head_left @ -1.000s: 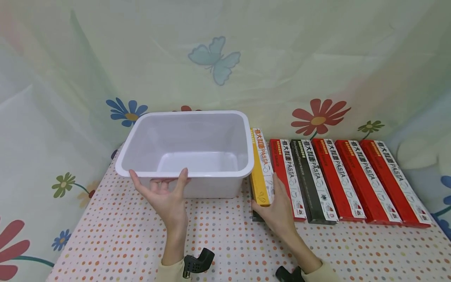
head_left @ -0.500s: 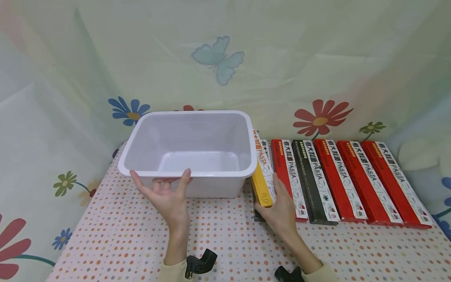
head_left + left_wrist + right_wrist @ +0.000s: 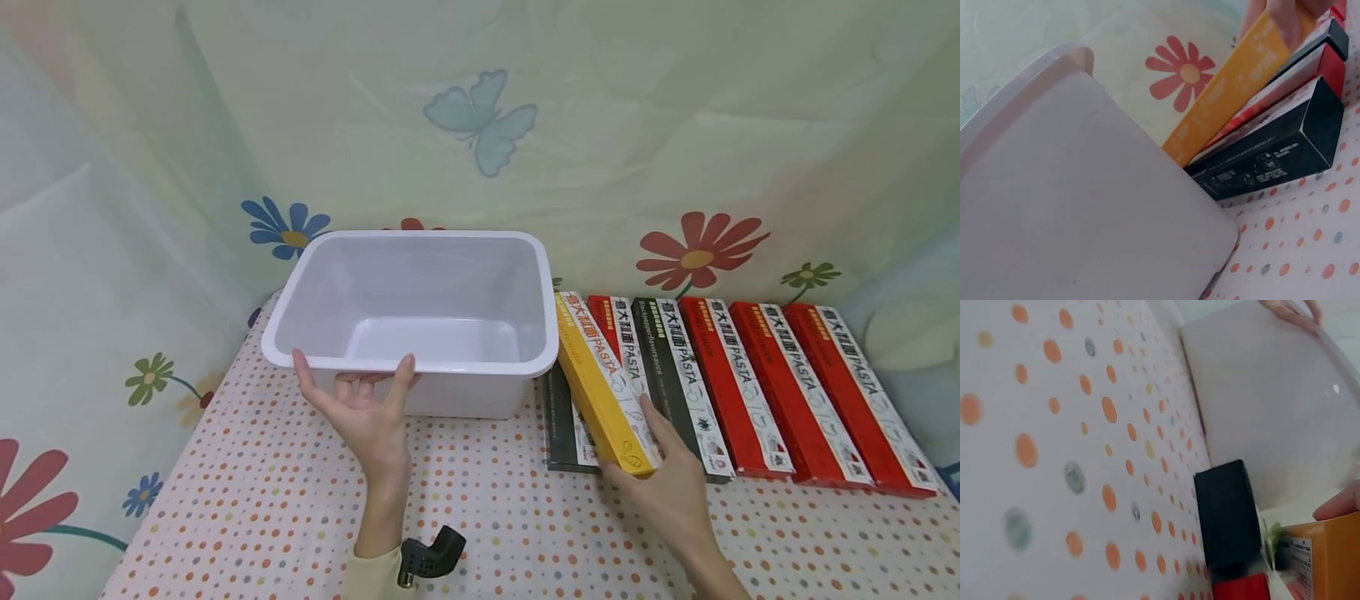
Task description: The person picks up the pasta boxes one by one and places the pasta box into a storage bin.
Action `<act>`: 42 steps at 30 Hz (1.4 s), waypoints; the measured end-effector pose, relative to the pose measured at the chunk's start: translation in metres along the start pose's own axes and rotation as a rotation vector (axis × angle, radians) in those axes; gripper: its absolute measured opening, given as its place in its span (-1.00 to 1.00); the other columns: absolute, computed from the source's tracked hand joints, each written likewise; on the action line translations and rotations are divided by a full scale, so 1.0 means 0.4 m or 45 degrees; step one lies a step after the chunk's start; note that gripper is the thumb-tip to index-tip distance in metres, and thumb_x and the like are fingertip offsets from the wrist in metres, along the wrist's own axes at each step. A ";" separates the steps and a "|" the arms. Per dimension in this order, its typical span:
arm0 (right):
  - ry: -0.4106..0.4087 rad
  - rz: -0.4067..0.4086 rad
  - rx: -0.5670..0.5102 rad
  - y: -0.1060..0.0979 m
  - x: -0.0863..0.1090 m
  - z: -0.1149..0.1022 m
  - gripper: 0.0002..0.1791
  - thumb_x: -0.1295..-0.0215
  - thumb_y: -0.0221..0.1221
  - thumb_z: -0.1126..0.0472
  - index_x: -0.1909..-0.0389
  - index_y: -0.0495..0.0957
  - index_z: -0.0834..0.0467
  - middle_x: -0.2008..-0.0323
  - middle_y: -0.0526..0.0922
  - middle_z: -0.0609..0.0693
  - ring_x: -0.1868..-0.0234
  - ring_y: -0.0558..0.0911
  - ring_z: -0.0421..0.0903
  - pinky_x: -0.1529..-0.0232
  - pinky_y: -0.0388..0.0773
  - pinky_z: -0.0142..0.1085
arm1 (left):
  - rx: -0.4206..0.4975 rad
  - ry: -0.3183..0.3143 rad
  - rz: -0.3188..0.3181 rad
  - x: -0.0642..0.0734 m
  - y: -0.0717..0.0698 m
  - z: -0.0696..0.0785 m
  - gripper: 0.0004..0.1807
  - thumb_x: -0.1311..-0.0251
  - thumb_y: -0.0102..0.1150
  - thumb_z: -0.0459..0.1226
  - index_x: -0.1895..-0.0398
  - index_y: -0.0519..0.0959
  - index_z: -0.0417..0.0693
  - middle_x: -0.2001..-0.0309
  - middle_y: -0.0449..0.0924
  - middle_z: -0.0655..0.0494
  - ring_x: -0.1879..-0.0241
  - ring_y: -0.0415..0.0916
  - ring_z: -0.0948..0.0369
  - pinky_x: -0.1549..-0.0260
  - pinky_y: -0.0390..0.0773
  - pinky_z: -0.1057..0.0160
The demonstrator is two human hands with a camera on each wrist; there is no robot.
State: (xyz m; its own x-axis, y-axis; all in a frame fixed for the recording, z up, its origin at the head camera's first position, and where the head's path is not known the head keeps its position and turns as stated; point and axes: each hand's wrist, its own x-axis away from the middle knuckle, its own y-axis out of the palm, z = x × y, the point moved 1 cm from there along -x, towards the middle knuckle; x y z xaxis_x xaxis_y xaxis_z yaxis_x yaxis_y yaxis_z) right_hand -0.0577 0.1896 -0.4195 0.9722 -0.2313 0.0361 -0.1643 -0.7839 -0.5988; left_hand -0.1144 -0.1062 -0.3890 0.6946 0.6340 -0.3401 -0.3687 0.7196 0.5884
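Observation:
My right hand (image 3: 678, 500) grips the near end of a yellow pasta box (image 3: 600, 387), thumb on one long side and fingers on the other. The box is raised and slanted, its far end beside the white plastic tub (image 3: 465, 396). Under it lies a black pasta box (image 3: 558, 425), partly covered; in the left wrist view the yellow box (image 3: 1229, 94) angles up over that black box (image 3: 1272, 144). At the tub's front rim, my left hand (image 3: 367, 421) holds on, some fingers curled beneath the lip and the thumb at its edge. The tub's inside is bare.
Right of the yellow box, several red pasta boxes (image 3: 757, 392) and another black pasta box (image 3: 682, 392) lie side by side. A dotted cloth (image 3: 480, 508) covers the table. A flowered curtain (image 3: 645, 125) hangs close behind.
My right hand has lifted the yellow box off the black one and drawn it right and toward me, uncovering more of the black box. My left hand stays at the tub's rim.

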 end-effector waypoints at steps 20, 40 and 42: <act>-0.151 0.062 0.106 -0.255 0.035 -0.033 0.21 -0.10 0.56 0.24 -0.68 0.05 -0.17 -0.44 0.31 0.39 0.00 0.32 -0.19 0.43 0.66 -0.62 | 0.016 0.030 -0.017 0.004 -0.004 -0.007 0.36 -0.02 0.40 -0.68 -0.71 -0.32 0.01 -0.36 0.37 -0.32 -0.20 0.52 -0.23 0.00 0.82 -0.02; -0.780 -0.634 0.229 -0.196 -0.229 -0.446 0.07 -0.07 0.53 0.24 -0.62 0.23 0.07 -0.36 0.49 0.15 -0.08 0.47 0.06 0.24 0.68 -0.40 | -0.014 0.010 -0.030 0.009 -0.005 -0.014 0.32 -0.07 0.40 -0.64 -0.71 -0.27 0.08 -0.37 0.32 -0.34 -0.18 0.52 -0.23 0.04 0.83 -0.04; -0.801 -0.705 0.249 -0.161 -0.244 -0.469 0.06 -0.05 0.52 0.23 -0.61 0.25 0.09 -0.34 0.51 0.13 -0.02 0.49 0.04 0.23 0.65 -0.36 | -0.027 0.015 -0.030 0.008 -0.005 -0.014 0.32 -0.07 0.41 -0.64 -0.71 -0.27 0.08 -0.39 0.32 -0.31 -0.20 0.51 -0.23 -0.02 0.82 -0.02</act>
State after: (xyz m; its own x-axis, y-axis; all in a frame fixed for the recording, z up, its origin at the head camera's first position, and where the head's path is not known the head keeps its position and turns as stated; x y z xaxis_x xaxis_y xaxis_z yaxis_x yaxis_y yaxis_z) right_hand -0.1732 0.1548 -0.2344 0.8249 0.5629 -0.0522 0.3364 -0.5629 -0.7550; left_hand -0.1148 -0.1040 -0.3955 0.6960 0.6202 -0.3619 -0.3658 0.7400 0.5644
